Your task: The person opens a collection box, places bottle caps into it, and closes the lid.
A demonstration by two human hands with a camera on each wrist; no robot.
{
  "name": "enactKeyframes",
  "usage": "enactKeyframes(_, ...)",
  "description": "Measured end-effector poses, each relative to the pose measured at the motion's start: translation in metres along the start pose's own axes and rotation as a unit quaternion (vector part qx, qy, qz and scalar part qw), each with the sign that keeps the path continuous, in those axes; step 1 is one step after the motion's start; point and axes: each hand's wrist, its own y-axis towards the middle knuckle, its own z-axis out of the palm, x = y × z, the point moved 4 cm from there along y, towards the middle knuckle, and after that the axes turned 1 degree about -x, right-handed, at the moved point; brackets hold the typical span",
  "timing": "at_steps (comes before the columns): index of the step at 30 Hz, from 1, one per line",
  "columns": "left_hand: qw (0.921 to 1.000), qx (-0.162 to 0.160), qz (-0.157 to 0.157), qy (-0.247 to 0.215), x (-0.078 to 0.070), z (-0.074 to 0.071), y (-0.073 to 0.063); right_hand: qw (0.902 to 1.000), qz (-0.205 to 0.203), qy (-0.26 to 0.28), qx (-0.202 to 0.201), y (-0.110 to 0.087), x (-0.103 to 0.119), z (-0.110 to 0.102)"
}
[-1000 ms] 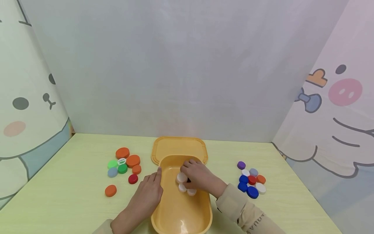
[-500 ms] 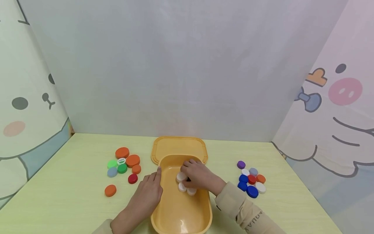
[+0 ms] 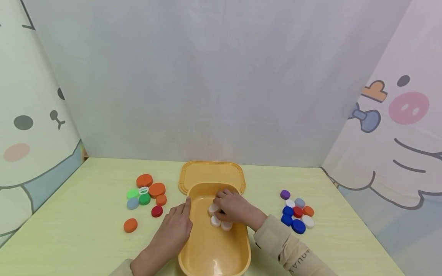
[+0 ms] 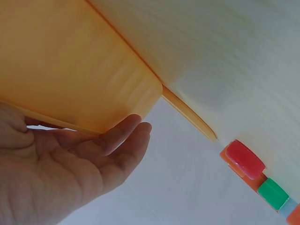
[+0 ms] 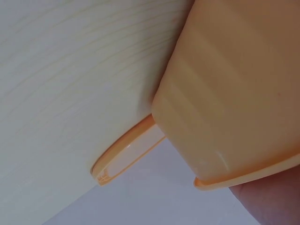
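A yellow-orange plastic box (image 3: 214, 249) stands in front of me in the head view. My left hand (image 3: 174, 226) holds its left rim; in the left wrist view the fingers (image 4: 126, 150) lie along the outside of the wall. Inside the box, my right hand (image 3: 235, 207) reaches down over several white bottle caps (image 3: 215, 221). Its thumb and fingers curl around one white cap (image 3: 213, 209), and the palm side is hidden. From the right wrist, the outer wall of the box (image 5: 234, 103) hides most of that hand.
Behind the box lies its flat orange lid (image 3: 212, 174). Several orange, green and red caps (image 3: 157, 189) are grouped on the left of the table (image 3: 86, 214). To the right sits another group with blue caps (image 3: 298, 226), plus purple, red, orange and white ones.
The white cap at my right fingers has shifted very slightly left, and the dark gap under that hand looks smaller. My left hand keeps its place on the rim.
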Motion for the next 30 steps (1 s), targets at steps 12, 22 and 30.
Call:
enactKeyframes(12, 0.9999, 0.011, -0.008, 0.0, 0.0, 0.0, 0.0, 0.9996, 0.0, 0.013, -0.023, -0.004, -0.004, -0.014)
enactKeyframes(22, 0.9999, 0.009, -0.004, -0.001, 0.0, 0.0, 0.0, 0.9981, 0.033, 0.007, -0.051, -0.015, -0.02, -0.034)
enactKeyframes(30, 0.9998, 0.017, -0.006, -0.001, -0.001, -0.001, 0.0, 0.992, 0.083, 0.01, -0.095, -0.033, -0.048, -0.045)
